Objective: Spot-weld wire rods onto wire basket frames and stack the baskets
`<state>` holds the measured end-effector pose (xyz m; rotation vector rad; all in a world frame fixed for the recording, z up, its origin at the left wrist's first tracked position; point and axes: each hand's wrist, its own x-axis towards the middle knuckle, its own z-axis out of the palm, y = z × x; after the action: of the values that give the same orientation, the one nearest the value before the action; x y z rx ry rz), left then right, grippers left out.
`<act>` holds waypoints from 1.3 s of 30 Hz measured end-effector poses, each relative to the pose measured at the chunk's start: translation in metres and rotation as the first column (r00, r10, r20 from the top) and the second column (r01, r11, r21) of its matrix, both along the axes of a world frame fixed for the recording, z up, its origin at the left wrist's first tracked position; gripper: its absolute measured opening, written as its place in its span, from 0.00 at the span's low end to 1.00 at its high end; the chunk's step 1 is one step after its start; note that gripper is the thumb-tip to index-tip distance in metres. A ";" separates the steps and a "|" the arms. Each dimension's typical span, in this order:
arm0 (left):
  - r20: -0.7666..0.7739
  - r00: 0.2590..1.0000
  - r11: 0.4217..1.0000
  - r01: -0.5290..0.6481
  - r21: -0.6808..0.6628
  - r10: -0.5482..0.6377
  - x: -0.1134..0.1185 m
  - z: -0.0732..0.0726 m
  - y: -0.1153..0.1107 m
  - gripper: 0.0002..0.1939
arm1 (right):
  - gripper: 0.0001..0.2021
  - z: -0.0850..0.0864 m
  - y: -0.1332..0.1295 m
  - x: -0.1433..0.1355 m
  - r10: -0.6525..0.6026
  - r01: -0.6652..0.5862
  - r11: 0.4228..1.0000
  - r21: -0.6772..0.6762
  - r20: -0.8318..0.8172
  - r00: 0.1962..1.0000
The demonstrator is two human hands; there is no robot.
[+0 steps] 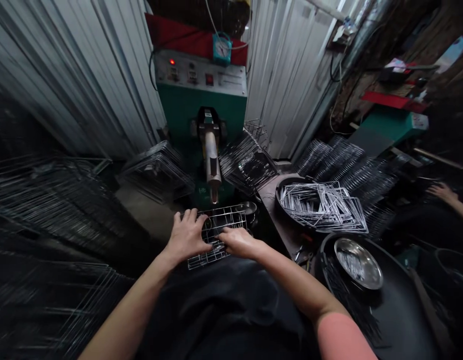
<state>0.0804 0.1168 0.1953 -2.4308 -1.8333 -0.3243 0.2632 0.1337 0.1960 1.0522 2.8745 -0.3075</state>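
A wire rack of thin shiny rods lies tilted in front of me, just below the metal electrode of a green spot welding machine. My left hand grips the rack's left side, with its fingers over the far edge and its thumb pointing right. Over the rack's near right part is my right hand, fingers pinched together and pointing left. What sits between those fingertips is too small to make out. A small round metal dish is partly visible behind the rack's right end.
At right, a black pan holds many square wire frames. Nearer, a steel bowl with small wire pieces sits in a large dark tray. Stacked racks crowd the left. A co-worker's hand shows at far right.
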 end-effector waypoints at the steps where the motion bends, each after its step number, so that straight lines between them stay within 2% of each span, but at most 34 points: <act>1: 0.015 1.000 1.000 -0.003 -0.006 0.003 -0.001 0.000 0.002 0.36 | 0.15 -0.002 0.002 -0.001 -0.004 0.003 1.000 0.011 0.007 1.000; 6: 0.052 0.999 1.000 0.007 -0.015 -0.006 -0.004 -0.001 0.011 0.34 | 0.14 -0.009 0.009 -0.005 -0.044 0.044 0.998 0.034 0.004 0.999; 14: 0.072 0.997 0.999 0.033 0.007 -0.033 -0.007 -0.004 0.021 0.36 | 0.13 0.002 0.011 -0.007 -0.078 0.078 0.996 0.046 -0.005 0.997; 20: 0.099 0.993 0.998 0.058 0.027 -0.061 -0.011 -0.006 0.033 0.34 | 0.13 0.001 0.017 -0.011 -0.107 0.107 0.992 0.070 -0.011 0.994; 31: 0.088 0.995 0.999 0.037 0.009 -0.037 -0.014 0.002 0.051 0.33 | 0.13 0.008 0.036 -0.018 -0.128 0.127 0.985 0.114 -0.005 0.992; 39: 0.098 0.994 0.999 0.042 -0.024 -0.040 -0.015 0.004 0.054 0.31 | 0.13 0.010 0.032 -0.017 -0.128 0.128 0.984 0.128 -0.012 0.992</act>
<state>0.0653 0.1705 0.1992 -2.5157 -1.8386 -0.4319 0.2458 0.1661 0.2059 1.2617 2.8687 -0.1326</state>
